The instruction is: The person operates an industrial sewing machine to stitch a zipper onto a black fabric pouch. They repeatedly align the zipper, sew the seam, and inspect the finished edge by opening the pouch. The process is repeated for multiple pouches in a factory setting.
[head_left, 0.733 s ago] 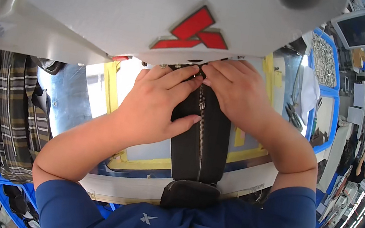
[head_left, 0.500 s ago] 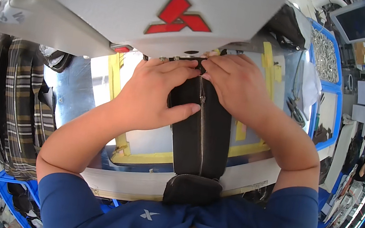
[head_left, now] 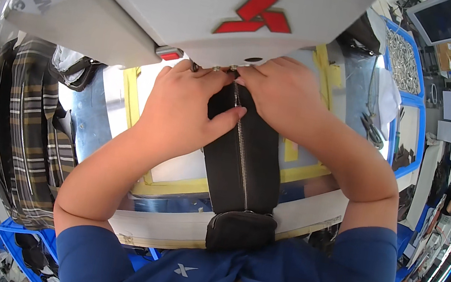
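The left hand [head_left: 180,110] and right hand [head_left: 283,94] lie on the far end of the black zippered piece [head_left: 265,159]; whether they pinch it, I can't tell. Even pressure seems best, zip [head_left: 243,160] straight, fingers minding the white machine head [head_left: 181,10]; the near end lies by the blue shirt [head_left: 298,276].

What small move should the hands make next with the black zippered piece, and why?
Perhaps guide the black zippered piece slightly forward, holding it flat. The left hand and right hand are at its far end, close to the white machine's lower edge, while most of its length lies toward the person.
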The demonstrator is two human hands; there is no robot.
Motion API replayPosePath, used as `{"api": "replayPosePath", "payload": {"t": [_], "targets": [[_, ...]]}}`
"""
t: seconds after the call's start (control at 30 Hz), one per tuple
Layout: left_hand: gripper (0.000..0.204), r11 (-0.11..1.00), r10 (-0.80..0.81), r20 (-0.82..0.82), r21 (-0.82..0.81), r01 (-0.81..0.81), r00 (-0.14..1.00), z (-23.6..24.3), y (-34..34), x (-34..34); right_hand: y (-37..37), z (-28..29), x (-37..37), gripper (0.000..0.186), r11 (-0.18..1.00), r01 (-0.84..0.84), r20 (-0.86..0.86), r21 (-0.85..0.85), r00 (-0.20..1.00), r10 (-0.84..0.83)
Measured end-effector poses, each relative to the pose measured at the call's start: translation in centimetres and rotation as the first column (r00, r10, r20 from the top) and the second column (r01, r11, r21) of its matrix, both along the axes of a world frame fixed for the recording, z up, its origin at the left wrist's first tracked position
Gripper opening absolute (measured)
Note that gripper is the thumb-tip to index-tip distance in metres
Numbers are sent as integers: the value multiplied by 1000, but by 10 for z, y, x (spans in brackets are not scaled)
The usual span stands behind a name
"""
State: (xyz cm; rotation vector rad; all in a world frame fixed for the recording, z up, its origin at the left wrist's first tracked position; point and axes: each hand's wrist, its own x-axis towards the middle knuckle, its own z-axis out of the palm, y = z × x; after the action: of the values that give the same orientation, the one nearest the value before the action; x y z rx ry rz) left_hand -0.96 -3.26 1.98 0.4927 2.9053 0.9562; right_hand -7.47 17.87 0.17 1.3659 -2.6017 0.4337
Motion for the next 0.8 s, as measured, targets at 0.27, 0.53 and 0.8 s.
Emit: {"api": "replayPosePath", "payload": {"t": [0.27,0.53,0.8], "targets": [[44,999,19,-123,-27,-22,992,-6,-2,2,-5,5,1,19,1000,-1,23,25,1000,1],[47,999,0,-53,-40,-2,999,-1,-1,-1,-2,7,-1,21,997,28,64,72,997,-33],[54,989,15,-117,-147,-32,993,2,-1,7,-3,11,2,33,993,-60,69,97,996,54]]}}
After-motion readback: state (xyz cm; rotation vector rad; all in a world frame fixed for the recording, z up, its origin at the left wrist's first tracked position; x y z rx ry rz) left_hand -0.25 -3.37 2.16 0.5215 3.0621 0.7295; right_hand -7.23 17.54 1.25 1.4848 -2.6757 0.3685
